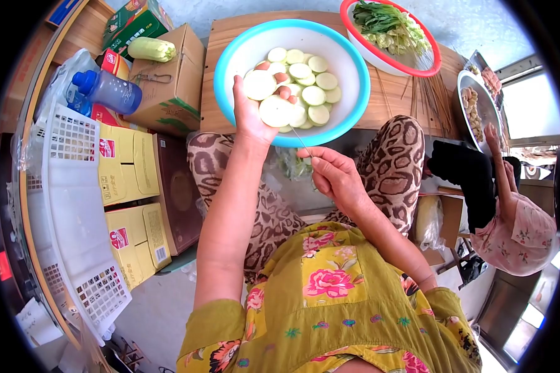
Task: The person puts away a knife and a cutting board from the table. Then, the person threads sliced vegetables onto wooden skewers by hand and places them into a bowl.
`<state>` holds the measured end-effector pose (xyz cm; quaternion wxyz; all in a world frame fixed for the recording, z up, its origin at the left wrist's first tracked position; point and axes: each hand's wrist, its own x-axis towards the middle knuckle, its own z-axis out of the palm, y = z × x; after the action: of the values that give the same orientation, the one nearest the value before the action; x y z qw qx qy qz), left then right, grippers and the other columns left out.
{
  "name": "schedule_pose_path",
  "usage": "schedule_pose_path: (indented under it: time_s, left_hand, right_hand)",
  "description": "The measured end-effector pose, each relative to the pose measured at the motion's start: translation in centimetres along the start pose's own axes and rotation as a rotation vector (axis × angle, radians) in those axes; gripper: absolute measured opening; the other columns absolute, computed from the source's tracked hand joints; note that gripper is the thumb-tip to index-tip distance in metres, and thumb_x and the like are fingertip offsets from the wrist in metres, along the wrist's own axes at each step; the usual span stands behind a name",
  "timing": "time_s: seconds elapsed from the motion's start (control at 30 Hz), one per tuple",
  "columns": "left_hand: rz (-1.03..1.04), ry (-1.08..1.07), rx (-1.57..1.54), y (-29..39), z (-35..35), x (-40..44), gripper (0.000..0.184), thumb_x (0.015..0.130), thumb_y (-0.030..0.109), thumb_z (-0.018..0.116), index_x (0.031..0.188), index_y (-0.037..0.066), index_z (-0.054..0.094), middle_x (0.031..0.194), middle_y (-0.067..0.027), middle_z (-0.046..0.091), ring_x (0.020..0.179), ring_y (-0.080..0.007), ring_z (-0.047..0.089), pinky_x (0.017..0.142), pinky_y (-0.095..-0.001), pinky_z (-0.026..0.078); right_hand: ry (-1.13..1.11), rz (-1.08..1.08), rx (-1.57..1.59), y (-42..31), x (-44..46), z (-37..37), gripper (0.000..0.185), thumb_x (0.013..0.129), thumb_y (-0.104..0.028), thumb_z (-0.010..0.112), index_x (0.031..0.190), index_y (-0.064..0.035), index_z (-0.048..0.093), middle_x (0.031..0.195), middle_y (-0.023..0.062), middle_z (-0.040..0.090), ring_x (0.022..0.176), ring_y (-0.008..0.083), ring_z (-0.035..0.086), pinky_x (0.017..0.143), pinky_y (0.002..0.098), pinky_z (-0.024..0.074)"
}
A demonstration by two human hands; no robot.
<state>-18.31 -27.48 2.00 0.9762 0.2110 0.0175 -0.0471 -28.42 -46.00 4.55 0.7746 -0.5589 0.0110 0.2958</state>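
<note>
Over a white basin with a blue rim (225, 102), my left hand (255, 115) holds round pale-green vegetable slices (275, 111), its fingers curled round them. More slices (314, 95) lie inside the basin, beyond that hand. Lower and to the right, just outside the near rim, my right hand (336, 177) pinches a thin stick (302, 142). The stick slants up toward the lower edge of the held slices; whether its tip enters one cannot be made out.
A red-rimmed bowl of greens (437, 59) and thin sticks (438, 99) are on the wooden table (215, 53). Boxes (179, 81), a blue bottle (115, 92) and a white rack (65, 186) stand left. At right, a co-worker (516, 230) reaches toward a metal bowl (488, 102).
</note>
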Motion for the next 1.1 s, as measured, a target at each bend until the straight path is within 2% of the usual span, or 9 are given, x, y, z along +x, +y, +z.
schedule_pose_path:
  time_s: [0.07, 0.13, 0.23, 1.1]
  left_hand:
    - [0.0, 0.004, -0.007, 0.1, 0.0, 0.1, 0.055, 0.097, 0.053, 0.026, 0.12, 0.01, 0.052, 0.097, -0.0126, 0.06, 0.071, -0.0224, 0.052, 0.071, -0.0406, 0.045]
    - [-0.008, 0.06, -0.034, 0.1, 0.2, 0.1, 0.055, 0.096, 0.054, 0.023, 0.113, 0.011, 0.054, 0.094, -0.0152, 0.059, 0.065, -0.024, 0.054, 0.066, -0.0436, 0.047]
    - [-0.007, -0.002, -0.009, 0.2, -0.2, -0.1, 0.053, 0.096, 0.052, 0.028, 0.117, 0.01, 0.053, 0.097, -0.0123, 0.06, 0.07, -0.0221, 0.052, 0.071, -0.0402, 0.044]
    - [-0.042, -0.042, -0.025, -0.9, 0.0, -0.5, 0.05, 0.096, 0.05, 0.028, 0.112, 0.011, 0.053, 0.094, -0.0126, 0.056, 0.069, -0.0227, 0.05, 0.068, -0.0408, 0.044]
  right_hand:
    - [0.0, -0.002, 0.0, 0.1, 0.1, -0.1, 0.025, 0.096, -0.013, 0.047, 0.115, -0.003, 0.062, 0.056, -0.0068, 0.039, 0.048, 0.0029, 0.033, 0.044, 0.0195, 0.0247]
    - [-0.005, -0.008, -0.007, 0.1, 0.2, -0.1, 0.025, 0.096, -0.013, 0.048, 0.114, -0.003, 0.062, 0.056, -0.0068, 0.04, 0.048, 0.0028, 0.033, 0.044, 0.0194, 0.025]
    - [-0.004, -0.008, -0.01, 0.3, 0.3, -0.1, 0.025, 0.096, -0.013, 0.048, 0.114, -0.003, 0.062, 0.056, -0.0069, 0.04, 0.048, 0.0026, 0.034, 0.044, 0.0193, 0.025]
    - [0.013, -0.018, 0.009, -0.3, 2.0, 0.9, 0.025, 0.096, -0.013, 0.047, 0.114, -0.0018, 0.061, 0.055, -0.0069, 0.039, 0.048, 0.0027, 0.033, 0.045, 0.0194, 0.025]
